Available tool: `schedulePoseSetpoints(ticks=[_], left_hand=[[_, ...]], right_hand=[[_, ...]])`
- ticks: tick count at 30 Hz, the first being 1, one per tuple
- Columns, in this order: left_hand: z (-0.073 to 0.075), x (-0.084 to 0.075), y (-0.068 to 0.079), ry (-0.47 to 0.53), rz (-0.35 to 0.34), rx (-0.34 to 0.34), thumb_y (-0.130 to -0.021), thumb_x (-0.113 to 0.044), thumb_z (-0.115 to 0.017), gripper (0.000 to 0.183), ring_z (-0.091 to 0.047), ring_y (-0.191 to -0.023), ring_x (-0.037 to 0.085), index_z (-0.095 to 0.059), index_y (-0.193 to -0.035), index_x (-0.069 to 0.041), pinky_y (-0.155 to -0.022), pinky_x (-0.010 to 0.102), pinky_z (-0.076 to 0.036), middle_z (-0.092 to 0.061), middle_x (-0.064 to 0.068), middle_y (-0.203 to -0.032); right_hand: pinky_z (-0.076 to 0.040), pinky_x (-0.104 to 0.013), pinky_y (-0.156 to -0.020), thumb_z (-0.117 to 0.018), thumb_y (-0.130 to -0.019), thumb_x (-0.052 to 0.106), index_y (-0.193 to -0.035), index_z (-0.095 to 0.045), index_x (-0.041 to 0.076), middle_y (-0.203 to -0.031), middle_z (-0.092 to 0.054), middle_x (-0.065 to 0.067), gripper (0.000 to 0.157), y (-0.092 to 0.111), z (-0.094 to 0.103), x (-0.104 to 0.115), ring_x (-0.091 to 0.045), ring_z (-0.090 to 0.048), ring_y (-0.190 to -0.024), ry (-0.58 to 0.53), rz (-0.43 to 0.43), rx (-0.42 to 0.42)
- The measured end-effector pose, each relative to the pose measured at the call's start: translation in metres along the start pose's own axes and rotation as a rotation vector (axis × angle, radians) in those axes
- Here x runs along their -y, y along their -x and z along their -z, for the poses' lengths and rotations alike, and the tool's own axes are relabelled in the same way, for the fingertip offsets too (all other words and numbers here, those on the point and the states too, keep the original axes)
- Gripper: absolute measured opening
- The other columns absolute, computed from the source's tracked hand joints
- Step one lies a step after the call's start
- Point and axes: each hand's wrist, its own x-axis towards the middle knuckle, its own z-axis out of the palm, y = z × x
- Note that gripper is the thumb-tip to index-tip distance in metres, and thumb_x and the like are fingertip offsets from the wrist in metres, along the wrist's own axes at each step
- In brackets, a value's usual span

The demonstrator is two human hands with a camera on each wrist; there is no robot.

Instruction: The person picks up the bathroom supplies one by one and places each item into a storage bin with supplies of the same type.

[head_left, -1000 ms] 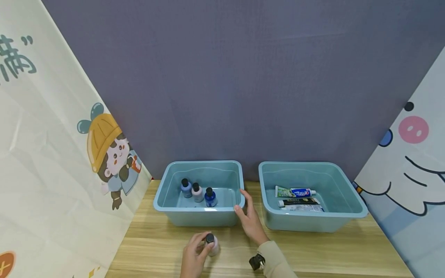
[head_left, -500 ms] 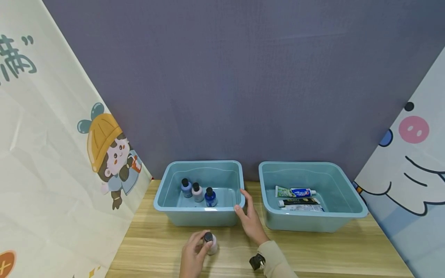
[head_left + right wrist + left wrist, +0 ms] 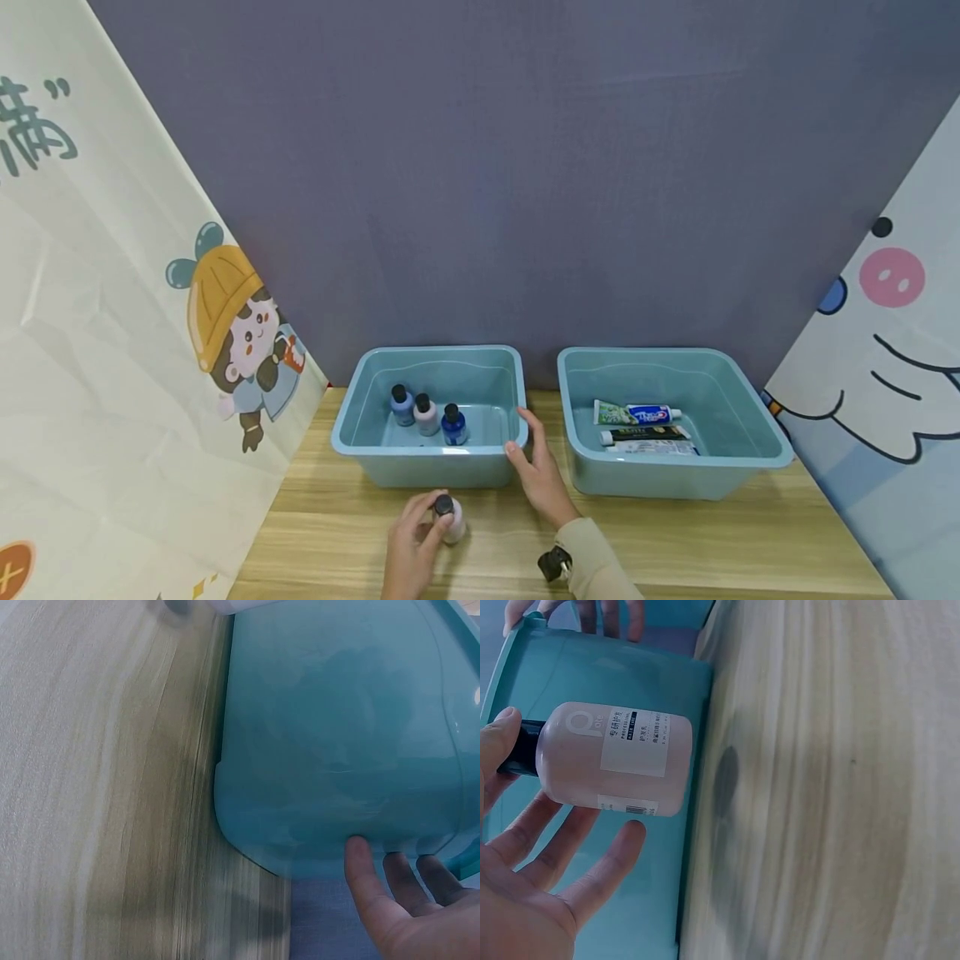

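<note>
My left hand [image 3: 410,546] pinches the black cap of a small pale pink hair-care bottle [image 3: 619,754] between thumb and fingers. Its printed label shows in the left wrist view, where the bottle hangs over its shadow in front of the left blue bin [image 3: 622,667]. In the head view the same bottle [image 3: 454,527] is partly behind my thumb. At the right front corner of that bin, my right hand [image 3: 543,479] touches the rim and outer wall, its fingers [image 3: 364,874] fairly straight. Inside stand a light blue bottle [image 3: 402,408], a pink bottle [image 3: 427,419] and a dark blue bottle [image 3: 454,429].
To the right is a second blue bin [image 3: 675,483] with several toothpaste tubes [image 3: 645,435] in it. Both bins stand on a wood-grain table [image 3: 322,542] against a grey backdrop [image 3: 480,208]. Printed panels [image 3: 112,333] flank the table.
My left hand has shifted slightly left and towards the left bin, carrying the pink bottle by its cap. The right hand stays at the bin's corner.
</note>
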Motion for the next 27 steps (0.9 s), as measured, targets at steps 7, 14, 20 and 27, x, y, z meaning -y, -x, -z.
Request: schedulePoseSetpoints(ticks=[7,14,20,27], left_hand=[[0.003,-0.006,-0.005,0.005,-0.007,-0.006,-0.089,-0.005,-0.076,0.032,-0.066,-0.109,0.002,-0.073,-0.12,-0.008,-0.076,0.029,-0.062,-0.073,0.008,-0.117],[0.007,-0.01,-0.01,0.026,0.004,-0.018,-0.09,-0.004,-0.075,0.033,-0.065,-0.11,0.001,-0.072,-0.123,-0.012,-0.077,0.031,-0.062,-0.074,0.005,-0.119],[0.011,-0.015,-0.015,-0.024,0.018,-0.019,-0.093,-0.005,-0.072,0.032,-0.064,-0.11,0.001,-0.071,-0.124,-0.016,-0.077,0.029,-0.061,-0.073,0.003,-0.119],[0.016,-0.022,-0.021,-0.114,0.014,0.007,-0.096,-0.014,-0.071,0.029,-0.065,-0.109,0.005,-0.071,-0.125,-0.013,-0.077,0.027,-0.06,-0.072,0.001,-0.119]], right_hand=[[-0.015,-0.068,-0.123,-0.058,-0.104,0.039,-0.158,-0.027,0.038,-0.17,-0.024,-0.005,0.062,0.0,0.0,0.001,-0.034,-0.017,-0.158,-0.023,0.003,0.006],[-0.014,-0.069,-0.122,-0.058,-0.105,0.035,-0.16,-0.026,0.033,-0.17,-0.023,-0.006,0.063,0.0,0.001,0.002,-0.035,-0.016,-0.158,-0.034,-0.001,0.008],[-0.014,-0.07,-0.122,-0.058,-0.104,0.038,-0.158,-0.028,0.036,-0.17,-0.023,-0.005,0.062,0.001,0.001,0.003,-0.035,-0.016,-0.158,-0.03,-0.007,0.01],[-0.013,-0.07,-0.122,-0.057,-0.105,0.04,-0.157,-0.028,0.038,-0.171,-0.022,-0.005,0.061,0.001,0.001,0.002,-0.035,-0.014,-0.158,-0.035,-0.004,0.015]])
